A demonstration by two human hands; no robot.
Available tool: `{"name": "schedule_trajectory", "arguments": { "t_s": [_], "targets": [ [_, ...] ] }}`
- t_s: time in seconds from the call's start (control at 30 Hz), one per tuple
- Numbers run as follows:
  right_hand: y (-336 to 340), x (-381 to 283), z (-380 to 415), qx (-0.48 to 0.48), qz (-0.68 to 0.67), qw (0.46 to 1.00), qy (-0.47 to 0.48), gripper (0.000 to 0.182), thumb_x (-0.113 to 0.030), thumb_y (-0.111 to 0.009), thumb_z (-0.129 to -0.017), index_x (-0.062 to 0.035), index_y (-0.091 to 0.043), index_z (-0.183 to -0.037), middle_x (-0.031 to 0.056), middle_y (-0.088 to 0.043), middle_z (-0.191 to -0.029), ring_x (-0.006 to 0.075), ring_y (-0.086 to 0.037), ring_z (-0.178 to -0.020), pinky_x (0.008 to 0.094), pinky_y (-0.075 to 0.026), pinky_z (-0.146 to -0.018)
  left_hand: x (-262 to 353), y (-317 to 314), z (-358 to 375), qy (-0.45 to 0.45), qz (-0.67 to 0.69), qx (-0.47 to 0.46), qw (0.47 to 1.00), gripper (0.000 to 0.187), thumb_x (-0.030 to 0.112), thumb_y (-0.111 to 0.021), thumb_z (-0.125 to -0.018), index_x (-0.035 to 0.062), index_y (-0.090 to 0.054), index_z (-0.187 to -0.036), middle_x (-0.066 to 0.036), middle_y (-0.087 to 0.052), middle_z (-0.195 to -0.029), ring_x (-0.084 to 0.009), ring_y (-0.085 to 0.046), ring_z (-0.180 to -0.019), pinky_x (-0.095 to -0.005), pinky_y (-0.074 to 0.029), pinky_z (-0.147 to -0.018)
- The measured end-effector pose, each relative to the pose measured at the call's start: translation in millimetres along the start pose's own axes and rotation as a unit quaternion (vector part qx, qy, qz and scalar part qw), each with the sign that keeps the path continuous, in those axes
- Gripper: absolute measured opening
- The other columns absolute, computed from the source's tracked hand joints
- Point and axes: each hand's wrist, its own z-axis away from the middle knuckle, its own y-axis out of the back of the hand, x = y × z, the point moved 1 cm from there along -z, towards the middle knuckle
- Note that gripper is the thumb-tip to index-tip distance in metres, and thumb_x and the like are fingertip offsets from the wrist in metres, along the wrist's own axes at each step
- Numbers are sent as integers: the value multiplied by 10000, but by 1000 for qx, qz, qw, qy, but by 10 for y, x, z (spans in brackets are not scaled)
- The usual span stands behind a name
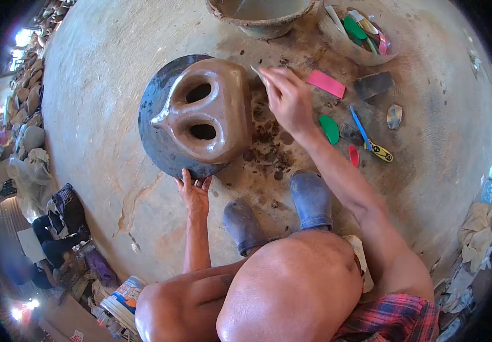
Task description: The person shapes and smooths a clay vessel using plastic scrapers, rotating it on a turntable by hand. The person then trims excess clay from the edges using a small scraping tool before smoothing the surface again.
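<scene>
A wet brown clay piece (236, 108) with two oval openings and a small pointed spout rests on a dark round board (154, 137). My left hand (195, 196) grips the near rim of that board, thumb over the edge. To the right of the clay, my right hand (288, 100) is closed around a thin, pale, pointed tool (255, 72), its tip close to the clay's far right side. Most of the tool is hidden by my fingers, so I cannot tell its exact kind.
Right of my hand lie a pink rectangle (326, 84), a dark block (373, 85), a green piece (329, 130), a blue-and-yellow tool (371, 137) and a red piece (353, 155). A basin (263, 25) and a tool-filled bowl (365, 56) stand beyond. A person (41, 251) sits far left.
</scene>
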Motion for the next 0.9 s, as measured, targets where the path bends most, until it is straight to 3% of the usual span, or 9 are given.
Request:
{"name": "schedule_trajectory", "arguments": {
  "t_s": [0.13, 0.2, 0.33, 0.43, 0.53, 0.57, 0.63, 0.73, 0.9],
  "targets": [
    [-201, 70, -94, -32, -11, 999, -9, 228, 65, -735, -911, -39, -793, -1106, 139, -777, -1088, 296, -777, -920, 369, -635, -781, 22, 11, 9, 3, -2, -17, 1000, 910, 422, -701, -1058, 369, -67, -1709, -97, -418, -1611, -349, -609, -1252, -521, -590, -965],
    [-132, -104, 64, -41, -32, 997, 54, 274, 66, -743, -889, -53, -785, -1132, 142, -772, -1105, 306, -777, -949, 372, -639, -810, 42, -50, 56, -3, -5, -15, 1000, 903, 425, -701, -1057, 364, -78, -1708, -92, -419, -1609, -346, -612, -1247, -513, -592, -960],
    [103, -305, 651, -92, -71, 988, 98, 327, 76, -737, -815, -56, -791, -1109, 142, -740, -1111, 327, -738, -1051, 443, -630, -880, 15, -26, 44, -17, -5, -12, 1000, 867, 431, -702, -1055, 353, -128, -1700, -76, -426, -1600, -335, -613, -1244, -497, -596, -954],
    [218, -261, 1038, -155, -111, 979, 70, 334, 78, -751, -788, -44, -784, -1097, 155, -728, -1129, 333, -725, -1102, 449, -625, -896, -4, 54, -11, -10, -1, -27, 1000, 849, 433, -710, -1049, 345, -161, -1691, -75, -411, -1611, -329, -598, -1270, -498, -596, -960],
    [285, -63, 1153, -156, -76, 981, 85, 327, 108, -741, -825, -59, -791, -1101, 131, -754, -1148, 335, -761, -1030, 408, -638, -853, 28, 13, 19, -2, -6, -5, 1000, 839, 437, -716, -1045, 336, -181, -1683, -70, -390, -1627, -326, -576, -1302, -506, -593, -968],
    [265, -37, 1109, -153, -76, 982, 84, 327, 108, -741, -825, -59, -791, -1101, 131, -754, -1148, 335, -761, -1030, 408, -638, -853, 35, 24, 6, -3, -8, -7, 1000, 839, 437, -716, -1045, 336, -181, -1683, -70, -390, -1627, -326, -576, -1302, -506, -593, -968],
    [229, 33, 892, -22, -32, 999, -22, 288, 116, -716, -864, -42, -793, -1092, 129, -765, -1115, 310, -772, -979, 385, -635, -828, 17, 62, -20, -9, -15, -7, 1000, 830, 437, -717, -1043, 335, -194, -1680, -72, -389, -1622, -334, -565, -1311, -510, -593, -971],
    [66, 141, 423, 16, -34, 997, -71, 241, 48, -720, -894, -36, -767, -1114, 152, -747, -1080, 344, -766, -912, 411, -634, -816, 28, 39, -8, 7, -5, 4, 1000, 823, 434, -716, -1044, 339, -200, -1678, -70, -394, -1613, -343, -561, -1311, -512, -591, -974],
    [-224, 212, 61, -1, -48, 999, -12, 257, 56, -726, -882, -37, -768, -1118, 171, -742, -1067, 364, -758, -920, 420, -624, -796, 45, 26, 31, 4, -11, -8, 1000, 791, 428, -715, -1045, 326, -228, -1659, -63, -411, -1588, -341, -573, -1291, -499, -587, -989]
  ]
}}
